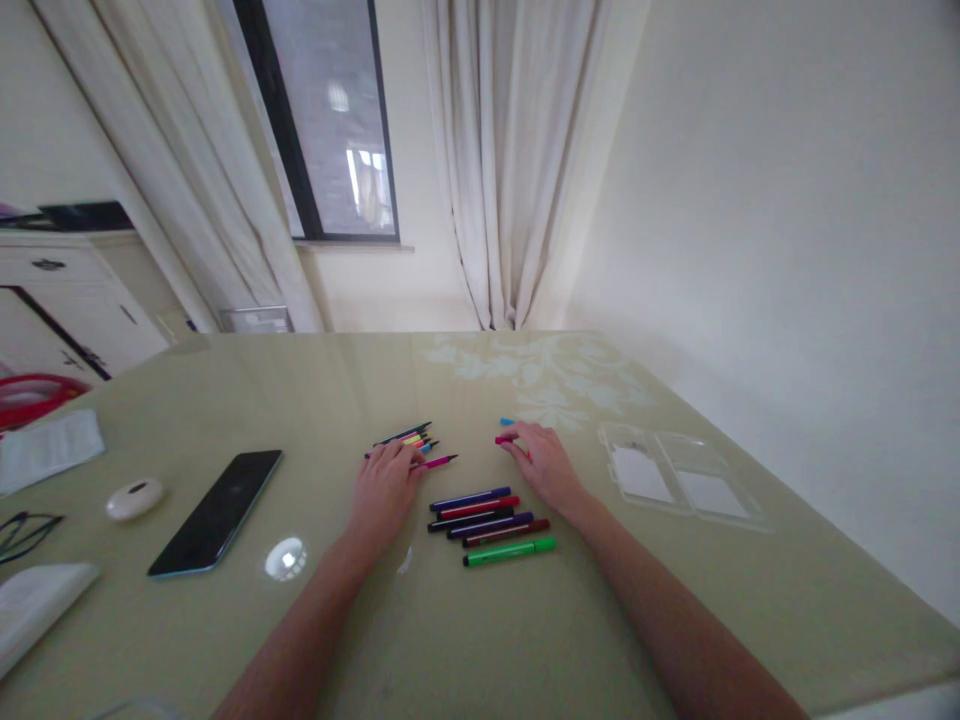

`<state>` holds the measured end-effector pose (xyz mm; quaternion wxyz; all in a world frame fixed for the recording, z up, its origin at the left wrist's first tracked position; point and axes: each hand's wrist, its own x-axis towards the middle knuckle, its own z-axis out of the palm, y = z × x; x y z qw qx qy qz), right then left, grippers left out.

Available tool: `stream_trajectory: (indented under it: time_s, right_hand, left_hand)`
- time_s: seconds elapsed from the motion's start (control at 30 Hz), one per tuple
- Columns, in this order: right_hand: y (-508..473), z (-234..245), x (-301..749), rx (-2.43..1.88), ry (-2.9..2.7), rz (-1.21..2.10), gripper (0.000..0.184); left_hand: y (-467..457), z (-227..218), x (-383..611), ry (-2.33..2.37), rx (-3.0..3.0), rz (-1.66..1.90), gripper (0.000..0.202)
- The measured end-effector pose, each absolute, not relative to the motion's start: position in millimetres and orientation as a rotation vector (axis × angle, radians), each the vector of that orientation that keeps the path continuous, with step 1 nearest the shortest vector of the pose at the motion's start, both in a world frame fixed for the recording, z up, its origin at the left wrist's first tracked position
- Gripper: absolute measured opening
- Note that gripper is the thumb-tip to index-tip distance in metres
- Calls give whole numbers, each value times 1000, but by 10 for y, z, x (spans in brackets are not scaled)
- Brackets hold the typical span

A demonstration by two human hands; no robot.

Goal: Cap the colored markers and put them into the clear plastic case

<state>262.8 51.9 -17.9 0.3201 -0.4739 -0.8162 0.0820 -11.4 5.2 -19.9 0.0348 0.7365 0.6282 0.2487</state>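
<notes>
Gripping uncapped magenta felt-tip pen (440,462) beyond capped pens (490,526) with closed left hand (386,482). Right hand (544,465) pinching magenta cap (500,440). Open clear case (671,468), white inserts (641,473) inside, near right table edge (802,508); tabletop (585,440) separates case from right hand.

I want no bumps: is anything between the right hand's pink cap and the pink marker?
Nothing visible stands between the pink cap and the pink marker; the capped markers lie nearer the person.

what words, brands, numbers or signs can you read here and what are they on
No text can be read.
Green marker: any print is too small to read.
Paper sheet: too blurred to read.
Black phone: no lettering can be made out.
</notes>
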Motion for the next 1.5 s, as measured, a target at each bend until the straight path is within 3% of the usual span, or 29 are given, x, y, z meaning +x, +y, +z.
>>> stream_trajectory:
  time_s: [0.3,1.17,1.3,1.5]
  right_hand:
    - [354,-3,2546,-1042,-2050,346,12]
    - [283,86,2504,-914,-2007,559,12]
    - [353,82,2624,-1049,-2055,604,9]
    - [445,-10,2721,-1158,-2225,631,7]
  left_hand:
    - [25,-153,50,1496,2040,1110,15]
    - [-48,-79,184,1362,1903,1088,29]
    - [31,-123,82,1517,2049,1065,33]
    - [139,-244,-278,2006,2179,932,22]
